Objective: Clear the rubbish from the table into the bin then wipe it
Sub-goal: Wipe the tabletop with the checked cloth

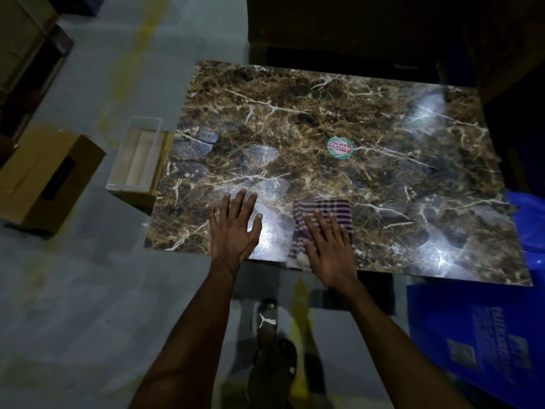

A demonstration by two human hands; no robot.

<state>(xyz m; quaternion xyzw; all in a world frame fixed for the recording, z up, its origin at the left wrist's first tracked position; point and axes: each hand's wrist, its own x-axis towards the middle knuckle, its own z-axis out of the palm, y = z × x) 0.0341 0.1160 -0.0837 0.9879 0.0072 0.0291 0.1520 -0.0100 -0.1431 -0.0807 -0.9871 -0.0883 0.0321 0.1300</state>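
Note:
A brown marble-patterned table point(339, 119) fills the middle of the view. Near its front edge lies a purple-and-white striped cloth point(324, 209). My right hand point(330, 249) presses flat on the cloth with straight, spread fingers. My left hand point(234, 224) rests flat on the bare tabletop to the left of the cloth, fingers spread, holding nothing. A round red-and-green sticker point(339, 147) sits near the table's centre. Wet smears show on the left part of the surface.
A blue bin point(477, 335) stands at the right, beside the table's front corner. A clear-rimmed open box point(137, 156) sits against the table's left edge. A cardboard box point(44, 175) lies on the grey floor further left. My sandalled foot point(268, 323) is below the table.

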